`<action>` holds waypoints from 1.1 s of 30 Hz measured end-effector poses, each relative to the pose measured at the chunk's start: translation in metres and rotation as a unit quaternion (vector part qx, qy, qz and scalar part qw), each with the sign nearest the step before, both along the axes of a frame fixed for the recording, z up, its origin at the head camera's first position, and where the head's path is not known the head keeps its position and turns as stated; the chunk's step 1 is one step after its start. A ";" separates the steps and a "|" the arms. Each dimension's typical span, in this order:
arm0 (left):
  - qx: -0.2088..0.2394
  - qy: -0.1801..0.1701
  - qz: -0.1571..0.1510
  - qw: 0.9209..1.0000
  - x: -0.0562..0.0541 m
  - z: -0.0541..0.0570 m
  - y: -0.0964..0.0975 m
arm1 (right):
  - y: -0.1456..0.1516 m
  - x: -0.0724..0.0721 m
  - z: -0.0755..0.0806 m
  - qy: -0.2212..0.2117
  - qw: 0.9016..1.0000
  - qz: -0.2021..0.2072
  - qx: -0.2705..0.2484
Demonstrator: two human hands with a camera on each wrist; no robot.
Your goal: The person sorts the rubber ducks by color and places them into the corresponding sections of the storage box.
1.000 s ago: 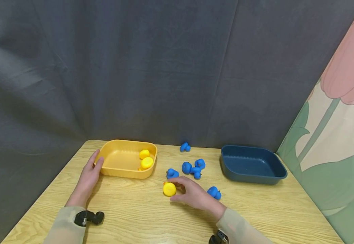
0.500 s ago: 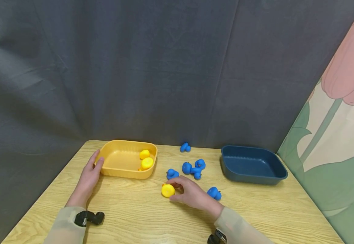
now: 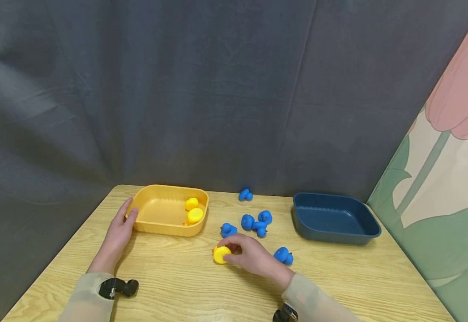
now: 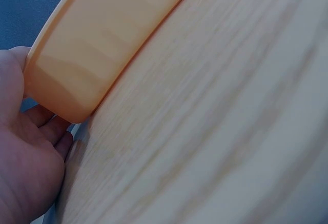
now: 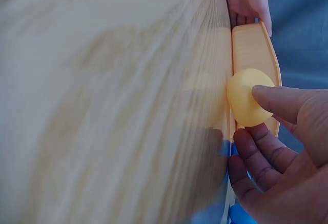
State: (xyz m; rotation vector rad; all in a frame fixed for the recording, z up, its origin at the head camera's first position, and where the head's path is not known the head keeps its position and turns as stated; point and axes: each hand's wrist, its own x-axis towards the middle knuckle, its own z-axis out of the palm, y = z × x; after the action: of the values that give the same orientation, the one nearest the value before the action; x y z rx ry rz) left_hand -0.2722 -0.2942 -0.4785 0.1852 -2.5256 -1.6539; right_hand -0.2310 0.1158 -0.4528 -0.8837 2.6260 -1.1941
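Observation:
Between the thumb and fingers of my right hand is a yellow rubber duck, its orange beak facing left in the head view. The right wrist view has the thumb pressed on the side of the duck, with the other fingers loosely bent below. My left hand grips the left end of a yellow tray, the thumb at the rim and the fingers round the corner, as the left wrist view also shows. Two yellow ducks lie at the tray's right end.
Several blue rubber ducks lie mid-table, with one blue duck by my right wrist and another blue duck at the back. A dark blue tray stands on the right. Behind the wooden table hangs a grey curtain.
My right thumb has closed in against the yellow duck, which has turned and shifted slightly left and toward me. The left hand and the yellow tray stay in place.

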 end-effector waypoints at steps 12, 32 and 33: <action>0.004 0.002 0.000 1.000 0.001 0.001 0.001 | -0.008 -0.002 0.006 0.030 0.999 -0.008 -0.019; 0.005 -0.003 0.001 1.000 0.000 -0.001 0.000 | -0.035 -0.014 0.035 0.032 0.995 -0.054 -0.074; 0.005 -0.002 0.000 1.000 0.000 -0.001 0.000 | -0.036 -0.015 0.035 0.035 0.995 -0.055 -0.076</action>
State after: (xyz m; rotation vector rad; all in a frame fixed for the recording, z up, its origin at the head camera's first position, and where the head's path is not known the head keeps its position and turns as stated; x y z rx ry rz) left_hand -0.2718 -0.2938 -0.4792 0.1909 -2.5206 -1.6693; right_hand -0.2462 0.0795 -0.4174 -0.8283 2.6988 -1.4316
